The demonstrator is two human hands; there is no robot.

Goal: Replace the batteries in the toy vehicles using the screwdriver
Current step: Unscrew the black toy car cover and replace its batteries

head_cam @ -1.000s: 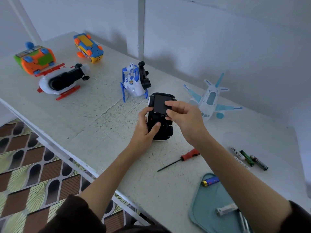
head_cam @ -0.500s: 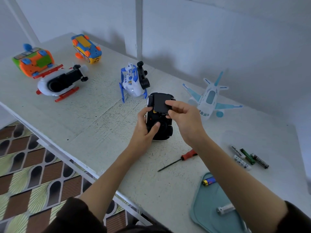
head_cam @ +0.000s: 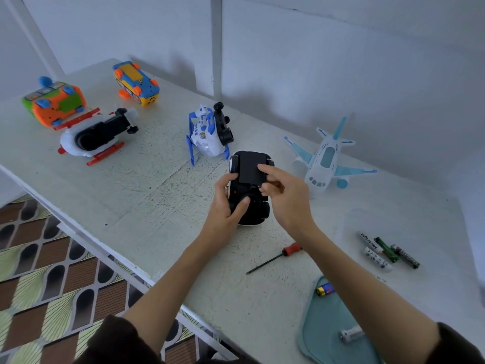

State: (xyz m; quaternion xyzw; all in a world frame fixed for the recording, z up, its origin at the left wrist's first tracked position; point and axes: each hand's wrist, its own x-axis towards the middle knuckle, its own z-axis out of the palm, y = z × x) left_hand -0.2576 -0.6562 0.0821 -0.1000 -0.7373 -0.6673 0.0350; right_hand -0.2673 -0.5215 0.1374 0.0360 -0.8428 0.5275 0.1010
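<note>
A black toy car [head_cam: 249,164] lies upside down in the middle of the white table [head_cam: 147,185]. My left hand [head_cam: 227,203] grips its left side, thumb pressed on the underside. My right hand [head_cam: 286,195] reaches over the car, index finger resting on the black battery cover and the other fingers curled at the cover's right edge. The red-handled screwdriver [head_cam: 275,257] lies loose on the table, below my right wrist. Several batteries [head_cam: 388,252] lie at the right.
A teal tray [head_cam: 322,329] at the front right holds a blue-yellow battery [head_cam: 325,289] and a white one [head_cam: 351,334]. Around the car stand a white-blue plane [head_cam: 325,158], a blue-white toy [head_cam: 210,132], a red-white helicopter [head_cam: 94,135] and two orange vehicles [head_cam: 56,103]. The table's front edge drops to patterned floor.
My right hand's index finger has straightened onto the battery cover. The car and my left hand have hardly moved.
</note>
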